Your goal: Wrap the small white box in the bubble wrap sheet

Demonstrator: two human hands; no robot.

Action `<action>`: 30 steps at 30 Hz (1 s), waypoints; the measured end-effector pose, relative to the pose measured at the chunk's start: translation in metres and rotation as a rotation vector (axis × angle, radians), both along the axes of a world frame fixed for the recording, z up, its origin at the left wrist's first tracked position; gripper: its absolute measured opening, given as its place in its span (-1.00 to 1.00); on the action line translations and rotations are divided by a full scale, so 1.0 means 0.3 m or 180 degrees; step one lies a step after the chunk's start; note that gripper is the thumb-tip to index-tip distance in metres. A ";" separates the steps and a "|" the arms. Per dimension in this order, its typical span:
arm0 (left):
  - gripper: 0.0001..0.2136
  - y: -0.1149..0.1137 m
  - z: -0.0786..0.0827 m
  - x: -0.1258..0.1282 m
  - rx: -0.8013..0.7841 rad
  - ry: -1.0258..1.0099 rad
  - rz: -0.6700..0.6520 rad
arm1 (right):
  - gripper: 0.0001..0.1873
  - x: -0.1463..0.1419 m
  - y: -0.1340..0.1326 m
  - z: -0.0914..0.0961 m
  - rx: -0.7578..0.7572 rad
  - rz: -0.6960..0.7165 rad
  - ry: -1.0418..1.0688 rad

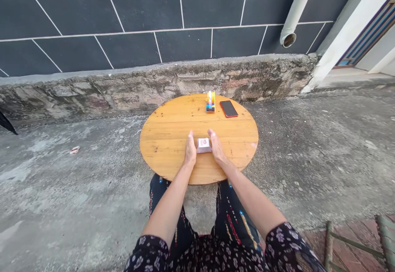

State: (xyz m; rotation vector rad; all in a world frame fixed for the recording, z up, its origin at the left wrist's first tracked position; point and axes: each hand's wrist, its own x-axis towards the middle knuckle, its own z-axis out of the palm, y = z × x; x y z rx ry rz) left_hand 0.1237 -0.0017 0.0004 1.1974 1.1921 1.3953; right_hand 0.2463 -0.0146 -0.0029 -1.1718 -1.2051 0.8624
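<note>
A small deck of cards (pixel 203 144) with a white and red top lies on the round wooden table (pixel 173 132), near its front. My left hand (pixel 190 152) presses against the deck's left side, fingers together and stretched forward. My right hand (pixel 216 146) does the same on its right side. Both hands hold the deck between them on the tabletop.
At the table's far edge stand a small colourful box (pixel 210 101) and a dark phone in a red case (pixel 228 108). Rough concrete floor surrounds the table. A low stone ledge (pixel 123 87) and a tiled wall lie behind, a drainpipe (pixel 293 17) at upper right, and a wooden frame (pixel 354 243) at lower right.
</note>
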 end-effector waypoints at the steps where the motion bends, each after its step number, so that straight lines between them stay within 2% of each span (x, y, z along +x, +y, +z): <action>1: -0.51 -0.013 -0.002 -0.035 0.0038 0.0009 0.0000 | -0.27 0.028 -0.015 0.001 0.0019 -0.0046 0.0007; 3: -0.56 -0.041 -0.015 -0.108 0.0070 0.0174 -0.0230 | -0.38 0.084 -0.046 -0.002 0.0039 -0.0054 -0.0017; 6: -0.56 -0.062 -0.034 -0.183 0.0254 0.0620 -0.0773 | -0.50 0.144 -0.081 -0.011 0.0044 0.0261 -0.0179; 8: -0.52 -0.055 -0.036 -0.196 0.0430 0.0744 -0.1028 | -0.49 0.160 -0.089 -0.013 0.0035 0.0467 -0.0350; 12: -0.52 -0.019 -0.024 -0.165 0.0613 0.0675 -0.1477 | -0.53 0.154 -0.085 -0.007 0.0061 0.0677 -0.0686; 20: -0.58 -0.037 -0.043 -0.133 0.0778 0.0909 -0.1150 | -0.50 0.129 -0.086 -0.027 0.0381 0.0615 -0.1001; 26: -0.47 -0.040 -0.050 -0.127 0.0840 0.0803 -0.1059 | -0.53 0.130 -0.085 -0.032 0.0337 0.0620 -0.0821; 30: -0.44 -0.044 -0.061 -0.127 0.0895 0.0784 -0.0840 | -0.64 0.135 -0.104 -0.030 0.0307 0.0228 -0.0559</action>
